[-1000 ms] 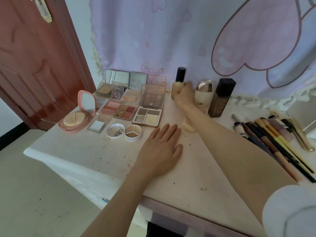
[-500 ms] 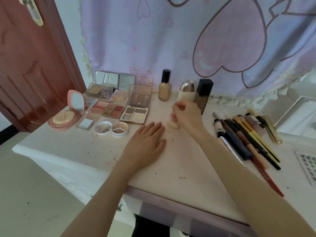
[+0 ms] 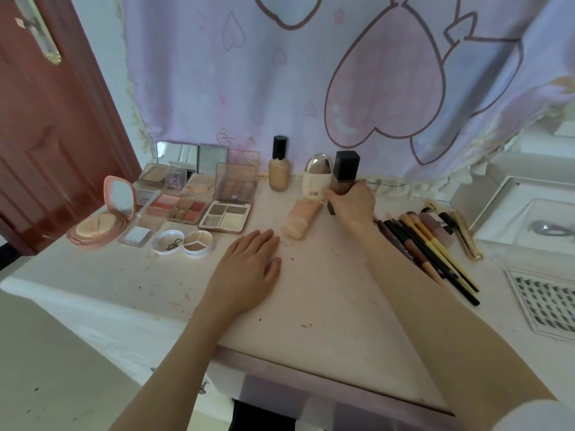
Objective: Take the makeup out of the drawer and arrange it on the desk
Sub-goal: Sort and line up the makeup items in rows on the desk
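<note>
Nearest the camera, the left hand (image 3: 249, 269) lies flat on the worktop (image 3: 326, 306), fingers straight and holding nothing. Just beyond its fingertips lies a pink tube (image 3: 301, 217) on its side: probably soft and light, likely to roll, best pinched across the body near the cap.

Farther out, the right hand (image 3: 353, 202) curls its fingers round the base of the dark square bottle (image 3: 343, 172), which stands at the back of the worktop. It looks like glass, so fairly heavy, rigid and breakable; its flat sides give a sure hold low down. Touching that hand's thumb side is one white egg-shaped bottle (image 3: 317, 178) with a smooth metallic cap, probably slippery. Left of that, apart from the hand, stands one beige foundation bottle (image 3: 279, 169). That makes three upright bottles and one tube.

To the left of the left hand sit two small round pots (image 3: 183, 242), one pink compact (image 3: 102, 219) standing open, and a cluster of open palettes (image 3: 199, 197), perhaps six, overlapping too much to count surely. To the right of the right forearm lies a row of brushes and pencils (image 3: 435, 244), roughly ten, light and thin.
</note>
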